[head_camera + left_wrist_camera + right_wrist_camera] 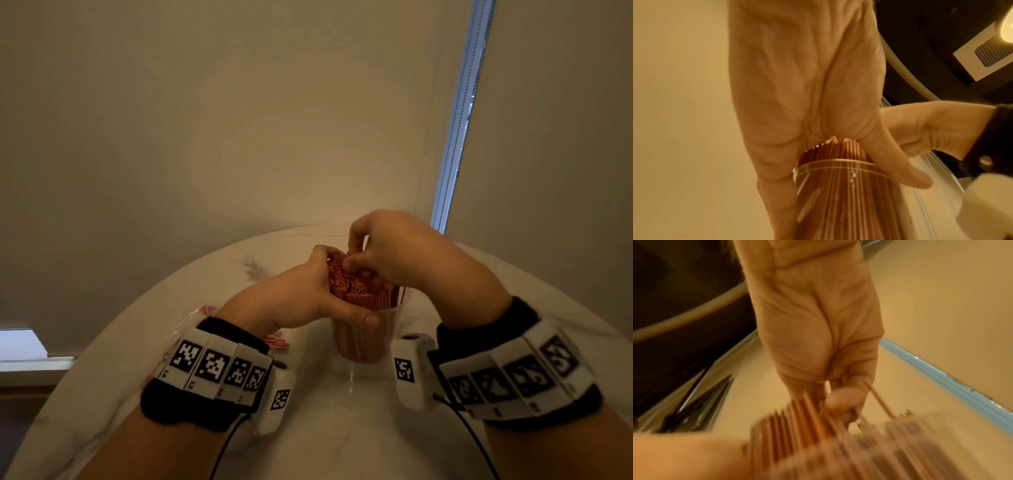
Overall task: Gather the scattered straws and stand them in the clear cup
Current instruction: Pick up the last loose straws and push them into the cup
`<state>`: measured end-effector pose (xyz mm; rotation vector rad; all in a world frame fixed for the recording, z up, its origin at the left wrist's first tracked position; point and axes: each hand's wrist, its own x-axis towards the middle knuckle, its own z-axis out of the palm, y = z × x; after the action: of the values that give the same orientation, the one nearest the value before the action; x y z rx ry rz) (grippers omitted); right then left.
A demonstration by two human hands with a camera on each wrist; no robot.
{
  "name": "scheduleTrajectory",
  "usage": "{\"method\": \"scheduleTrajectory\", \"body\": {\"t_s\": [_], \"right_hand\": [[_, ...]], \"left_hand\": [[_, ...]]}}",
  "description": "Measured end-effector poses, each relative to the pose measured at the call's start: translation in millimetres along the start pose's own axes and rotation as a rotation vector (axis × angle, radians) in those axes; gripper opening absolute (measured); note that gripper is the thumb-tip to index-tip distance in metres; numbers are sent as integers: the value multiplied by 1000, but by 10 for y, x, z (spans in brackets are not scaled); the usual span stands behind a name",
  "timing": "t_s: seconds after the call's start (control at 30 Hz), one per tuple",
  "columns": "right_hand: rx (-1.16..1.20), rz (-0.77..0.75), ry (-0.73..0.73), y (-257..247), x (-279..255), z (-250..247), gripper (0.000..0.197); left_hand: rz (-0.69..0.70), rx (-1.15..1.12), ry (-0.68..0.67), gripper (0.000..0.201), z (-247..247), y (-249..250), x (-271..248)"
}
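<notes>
Left grip (301, 301) wraps thin red straws (363, 291) above clear plastic cup (373, 346); right grip (387, 250) pinches straw tips.

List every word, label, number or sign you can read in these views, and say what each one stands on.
No readable words, brands or numbers.
Left wristband: black-and-white square marker codes, patterns only; the tiny characters under them are too small to read.
Right wristband: the same kind of codes, blurred, unreadable.
Clear cup and straws: no print visible.
</notes>
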<state>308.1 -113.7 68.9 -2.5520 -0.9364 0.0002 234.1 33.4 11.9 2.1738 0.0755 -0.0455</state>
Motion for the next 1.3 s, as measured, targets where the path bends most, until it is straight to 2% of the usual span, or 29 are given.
{"method": "scheduleTrajectory", "body": {"t_s": [0.07, 0.27, 0.37, 0.47, 0.57, 0.63, 0.7, 0.77, 0.87, 0.93, 1.0, 1.07, 1.17, 1.23, 1.3], "right_hand": [[-72, 5, 47, 43, 25, 19, 16], [91, -95, -37, 137, -69, -145, 10], [61, -129, -124, 71, -45, -67, 12], [-15, -105, -40, 53, -12, -35, 8], [28, -157, 48, 95, -23, -75, 12], [14, -199, -38, 93, -48, -76, 16], [-33, -169, -139, 70, -54, -43, 14], [-119, -98, -90, 68, -36, -27, 8], [-219, -63, -10, 85, -10, -26, 19], [-123, -88, -41, 82, -29, -41, 19], [-65, -113, -128, 62, -73, -58, 18], [-71, -110, -149, 62, -95, -90, 19], [17, -133, -7, 32, -172, -213, 19], [105, -161, 58, -55, -285, -289, 16], [131, -184, 45, -211, -418, -274, 13]], "left_hand": [[-1, 19, 2, 118, 4, 3, -6], [-16, 19, -10, 116, 0, 10, -15], [-8, 34, 1, 111, 1, 13, -14], [-13, 26, -11, 115, 7, 9, -7], [-20, 10, -19, 115, -2, 5, -3], [-23, 4, -17, 113, 5, 10, -8], [-32, 23, -3, 111, 3, 23, -20], [-52, 27, -4, 114, 2, 30, -27], [-72, 43, -1, 118, 0, 48, -34], [-82, 48, -8, 118, 9, 74, -38], [-92, 66, -32, 129, -1, 120, -68], [-85, 117, -25, 137, -75, 192, -129], [-58, 183, 60, 125, -307, 331, -305], [-55, 242, 109, 105, -514, 358, -467], [-82, 313, 122, 85, -718, 298, -639]]}}
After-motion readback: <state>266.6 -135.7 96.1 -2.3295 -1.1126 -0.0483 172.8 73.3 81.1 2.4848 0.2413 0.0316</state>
